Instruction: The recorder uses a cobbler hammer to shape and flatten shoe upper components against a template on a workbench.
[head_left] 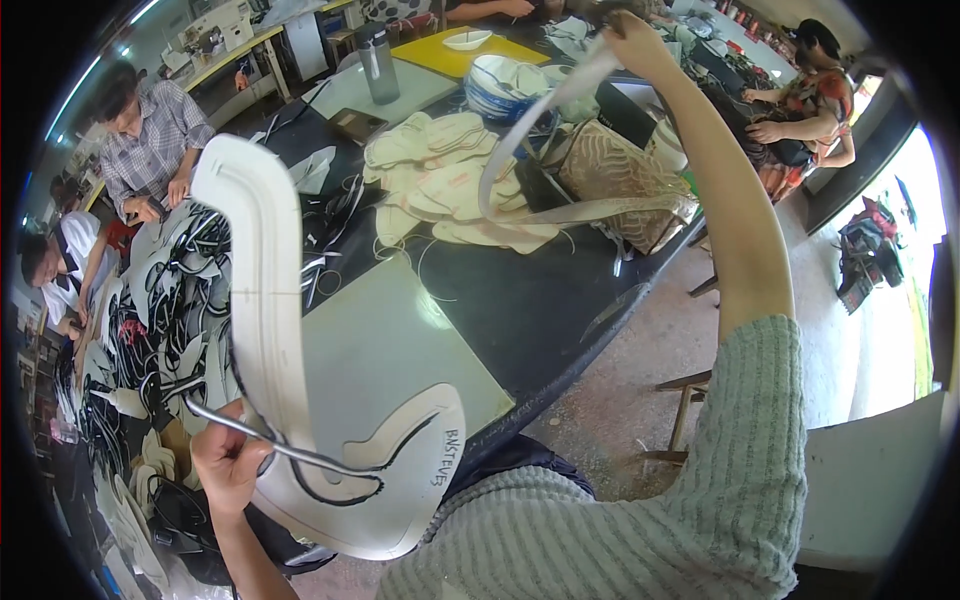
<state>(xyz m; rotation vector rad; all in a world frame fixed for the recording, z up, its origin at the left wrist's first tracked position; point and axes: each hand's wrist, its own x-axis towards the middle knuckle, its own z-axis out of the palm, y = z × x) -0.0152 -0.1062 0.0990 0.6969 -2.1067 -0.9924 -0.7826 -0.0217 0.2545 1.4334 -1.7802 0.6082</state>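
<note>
At seven o'clock, the left hand (230, 455) clamps its grip on a white panel (268, 300); at one, the right hand (635, 45) pinches pale tape (540, 110), probably managing slack that next needs straightening.

The left forearm (248, 553) rises bare from the lower edge, its hand (225, 465) low and to the left — fingers curled closed in a grip, thumb against them. The right arm (742, 220) stretches far up and forward, bare past the ribbed sleeve (762, 400) near the elbow; the right hand (634, 47) bends inward at the wrist — its fingers drawn together.
</note>
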